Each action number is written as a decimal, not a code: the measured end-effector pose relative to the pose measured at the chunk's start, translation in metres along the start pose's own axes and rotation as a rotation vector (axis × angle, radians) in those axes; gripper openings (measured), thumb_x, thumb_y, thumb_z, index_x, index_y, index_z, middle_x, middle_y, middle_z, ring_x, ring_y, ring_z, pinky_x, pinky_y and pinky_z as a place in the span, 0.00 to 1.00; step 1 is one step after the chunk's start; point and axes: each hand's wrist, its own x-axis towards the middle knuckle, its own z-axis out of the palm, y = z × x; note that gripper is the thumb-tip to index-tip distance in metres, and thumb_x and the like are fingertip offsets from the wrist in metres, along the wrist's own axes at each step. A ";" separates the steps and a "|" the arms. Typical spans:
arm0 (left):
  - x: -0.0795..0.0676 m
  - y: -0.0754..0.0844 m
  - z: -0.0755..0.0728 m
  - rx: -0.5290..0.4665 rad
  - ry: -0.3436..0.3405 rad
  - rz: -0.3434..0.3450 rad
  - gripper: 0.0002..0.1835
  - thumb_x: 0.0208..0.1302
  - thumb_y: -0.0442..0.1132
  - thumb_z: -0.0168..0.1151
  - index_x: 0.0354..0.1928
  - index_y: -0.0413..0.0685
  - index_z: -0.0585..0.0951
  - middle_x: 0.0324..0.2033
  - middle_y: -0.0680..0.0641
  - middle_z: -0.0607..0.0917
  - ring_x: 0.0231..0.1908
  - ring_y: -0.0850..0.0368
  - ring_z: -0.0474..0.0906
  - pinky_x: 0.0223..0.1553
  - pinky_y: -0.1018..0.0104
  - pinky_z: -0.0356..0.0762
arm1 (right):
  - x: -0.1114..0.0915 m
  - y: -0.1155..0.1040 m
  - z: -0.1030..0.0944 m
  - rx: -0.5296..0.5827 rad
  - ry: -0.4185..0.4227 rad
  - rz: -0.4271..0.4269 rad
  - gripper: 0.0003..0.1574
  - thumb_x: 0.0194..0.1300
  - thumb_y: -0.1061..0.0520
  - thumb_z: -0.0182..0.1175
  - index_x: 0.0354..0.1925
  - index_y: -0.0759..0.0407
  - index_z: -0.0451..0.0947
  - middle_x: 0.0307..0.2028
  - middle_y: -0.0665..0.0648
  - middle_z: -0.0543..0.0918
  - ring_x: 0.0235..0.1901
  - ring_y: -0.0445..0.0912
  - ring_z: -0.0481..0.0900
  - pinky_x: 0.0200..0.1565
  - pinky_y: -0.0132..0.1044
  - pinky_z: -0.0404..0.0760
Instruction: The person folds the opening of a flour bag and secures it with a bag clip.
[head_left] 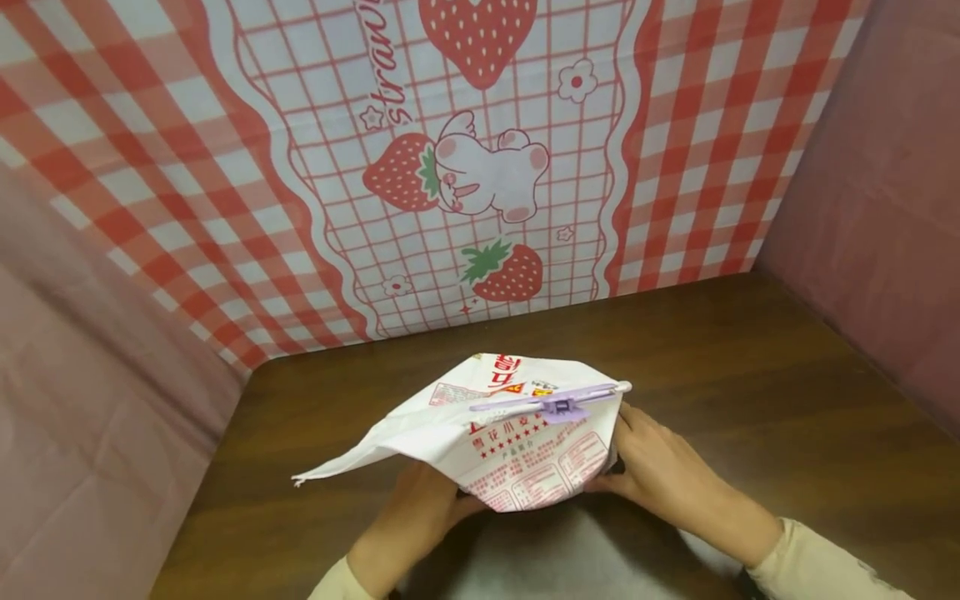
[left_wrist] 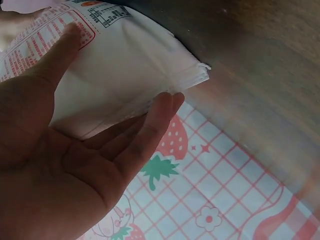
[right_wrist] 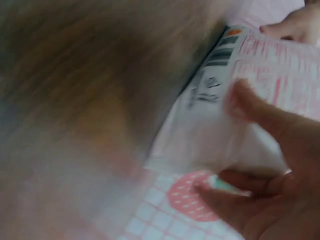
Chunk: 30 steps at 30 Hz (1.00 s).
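Observation:
A white flour bag (head_left: 525,462) with red print is held up over the table between both hands. A light purple sealing clip (head_left: 562,407) lies across its folded top, and a long white flap trails out to the left. My left hand (head_left: 408,517) grips the bag's left side, its fingers partly hidden in the head view. In the left wrist view, the thumb presses the printed face and the fingers support the other side. On the opposite side my right hand (head_left: 667,467) holds the bag, thumb on the printed face, fingers around the back (right_wrist: 270,185).
The brown wooden table (head_left: 787,400) spreads under the bag. A strawberry-patterned checked cloth (head_left: 300,150) hangs at the back, with pink cloth panels (head_left: 877,192) at the sides. A greyish patch (head_left: 577,558) shows on the table's near side.

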 end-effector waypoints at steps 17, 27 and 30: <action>0.013 -0.015 0.003 -0.072 -0.047 -0.035 0.38 0.43 0.58 0.65 0.58 0.55 0.65 0.52 0.56 0.73 0.54 0.61 0.68 0.53 0.63 0.68 | 0.013 0.013 0.009 0.058 0.030 -0.070 0.56 0.32 0.30 0.68 0.54 0.59 0.63 0.35 0.54 0.79 0.32 0.49 0.81 0.29 0.41 0.79; 0.019 -0.024 0.006 -0.073 -0.044 -0.052 0.39 0.42 0.59 0.66 0.58 0.57 0.65 0.53 0.57 0.72 0.54 0.62 0.67 0.55 0.64 0.66 | 0.029 0.016 0.009 0.072 -0.026 -0.048 0.57 0.30 0.32 0.70 0.53 0.58 0.62 0.37 0.55 0.80 0.32 0.50 0.81 0.30 0.43 0.78; 0.024 -0.028 0.007 -0.088 -0.077 -0.062 0.38 0.42 0.58 0.66 0.58 0.58 0.66 0.53 0.59 0.72 0.55 0.64 0.66 0.56 0.66 0.64 | 0.032 0.017 0.009 0.062 -0.029 -0.034 0.58 0.28 0.33 0.72 0.53 0.60 0.62 0.37 0.57 0.79 0.32 0.51 0.81 0.30 0.44 0.78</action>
